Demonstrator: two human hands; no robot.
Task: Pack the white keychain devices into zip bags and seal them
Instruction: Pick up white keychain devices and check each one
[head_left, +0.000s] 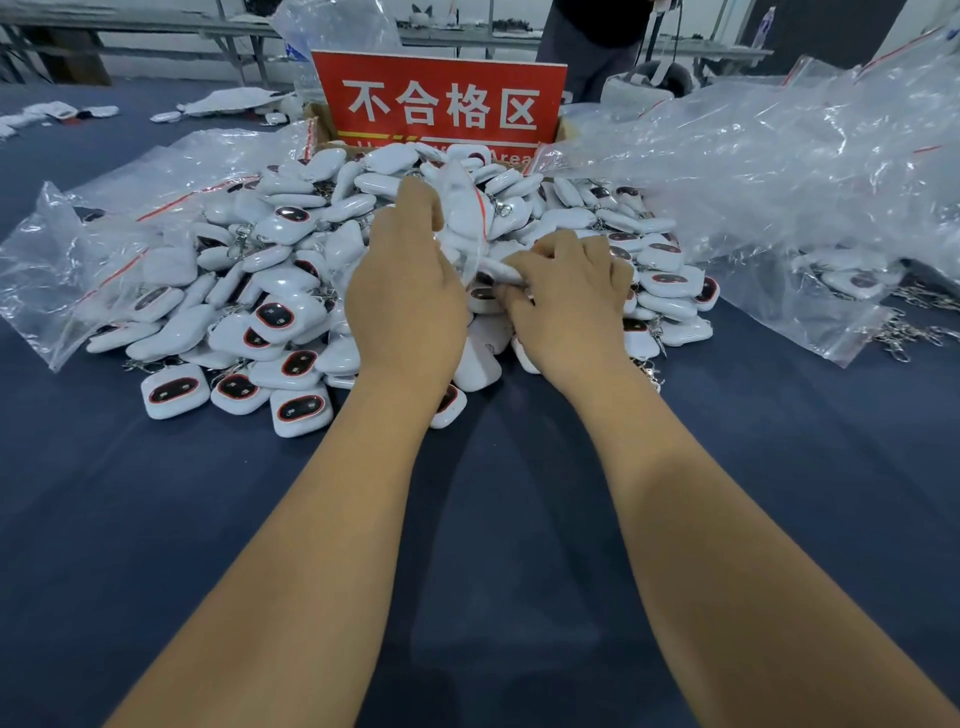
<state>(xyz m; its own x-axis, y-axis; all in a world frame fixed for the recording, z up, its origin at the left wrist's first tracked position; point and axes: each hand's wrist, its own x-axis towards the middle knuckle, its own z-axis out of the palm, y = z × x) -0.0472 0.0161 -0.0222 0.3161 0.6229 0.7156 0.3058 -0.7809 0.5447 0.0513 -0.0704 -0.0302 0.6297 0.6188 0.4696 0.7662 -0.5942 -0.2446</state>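
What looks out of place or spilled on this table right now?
The white keychain devices lie in a loose heap spilling across the dark blue tablecloth in front of the red sign with white characters. Crumpled clear zip bags sprawl to the right, and loose metal clasps trail off beside them.

Red sign (439, 98) on blue table (493, 519), perhaps in cardboard box.

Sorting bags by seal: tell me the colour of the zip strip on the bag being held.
Red, on the clear zip bag; head view.
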